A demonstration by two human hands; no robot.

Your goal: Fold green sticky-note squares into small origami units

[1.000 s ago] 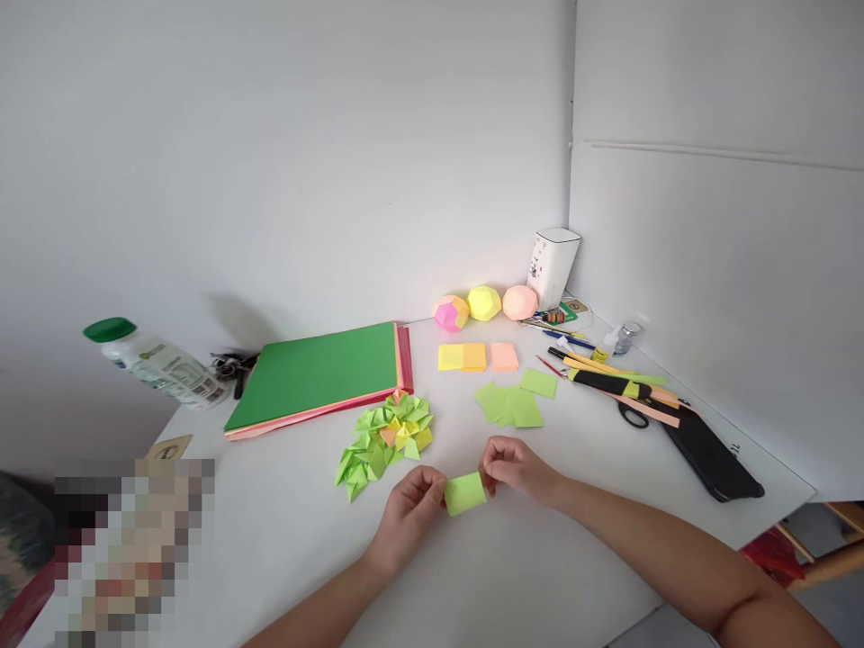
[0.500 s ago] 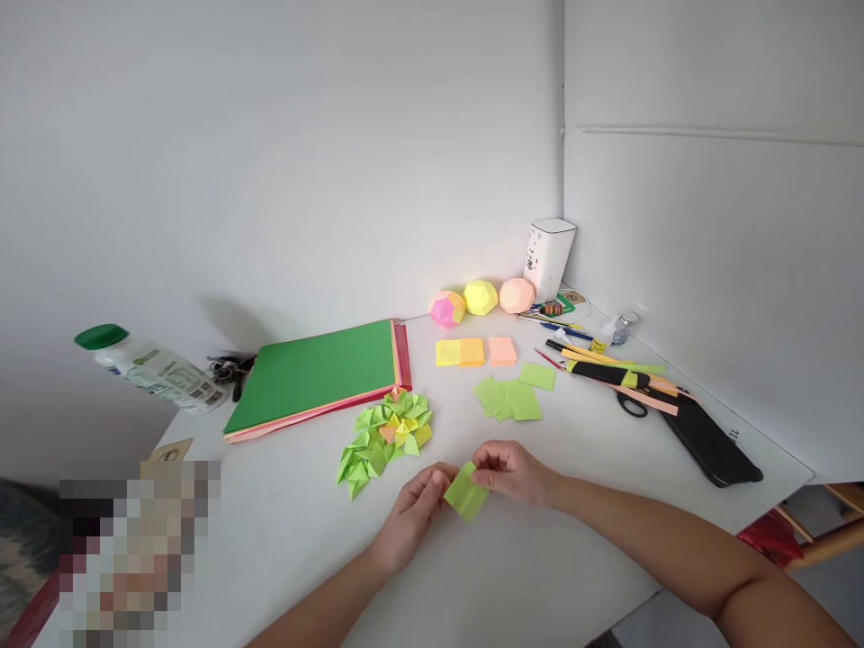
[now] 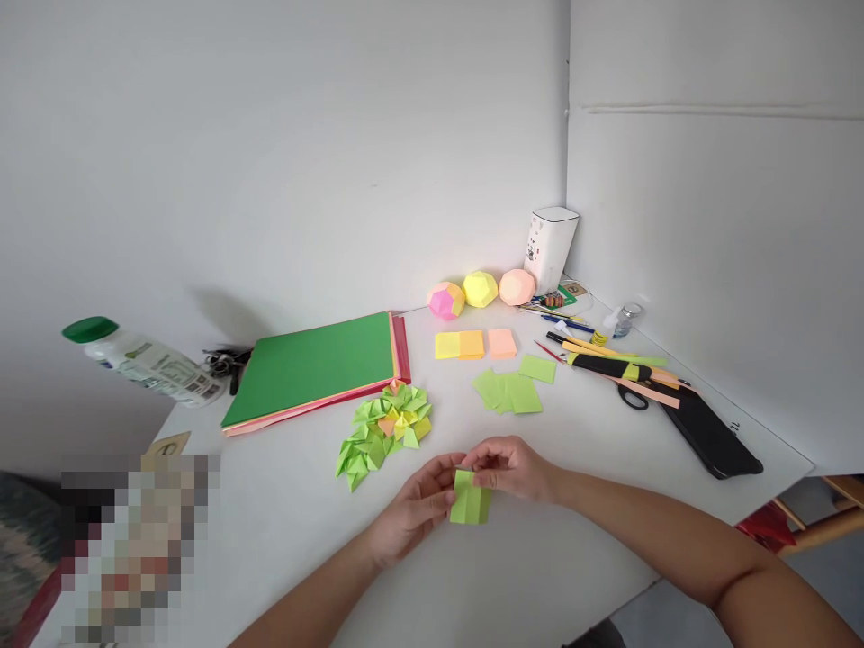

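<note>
Both hands pinch a small lime-green paper square [image 3: 471, 499] just above the white table [image 3: 553, 558]. My left hand [image 3: 413, 513] grips its left side and my right hand [image 3: 511, 469] holds its top edge, fingers closed. The paper hangs upright with a crease down its middle. A heap of folded green, yellow and orange paper pieces [image 3: 386, 429] lies just behind my left hand. Loose green squares [image 3: 509, 391] lie behind my right hand.
A stack of coloured card with green on top [image 3: 314, 367] lies at the back left. Sticky-note pads [image 3: 474, 344], three paper balls [image 3: 480, 290], a white box [image 3: 550, 247], pens, scissors [image 3: 625, 382] and a black case [image 3: 708, 438] sit at the right. A green-capped bottle [image 3: 145, 362] is at left.
The green paper turned from lying level between my hands to hanging upright with a centre crease. My hands drew closer together over its top.
</note>
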